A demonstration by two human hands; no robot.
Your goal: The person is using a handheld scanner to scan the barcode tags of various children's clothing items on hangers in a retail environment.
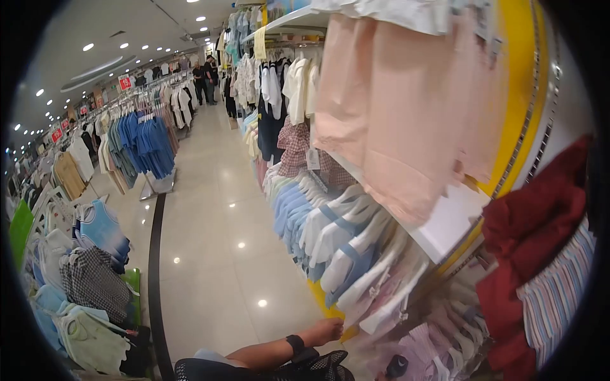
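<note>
My left hand (325, 331) reaches out low at the bottom of the view. A black band (294, 345) sits on its wrist. The fingers lie loosely apart, with nothing visible in them. Their tips are at the hem of the white and light blue shirts (346, 254) hanging on the low rail. Close by is the yellow base (325, 303) of the wall rack. A black mesh fabric (305, 369) lies under my forearm. My right hand is out of sight.
Pink tops (394, 108) hang above a white shelf (448, 225), with a dark red garment (530, 235) and a striped one (556, 295) to the right. Blue shirts (149, 143) hang on a rack across the tiled aisle (216, 241). Folded clothes (89, 286) lie at left, and people (204, 79) stand far down the aisle.
</note>
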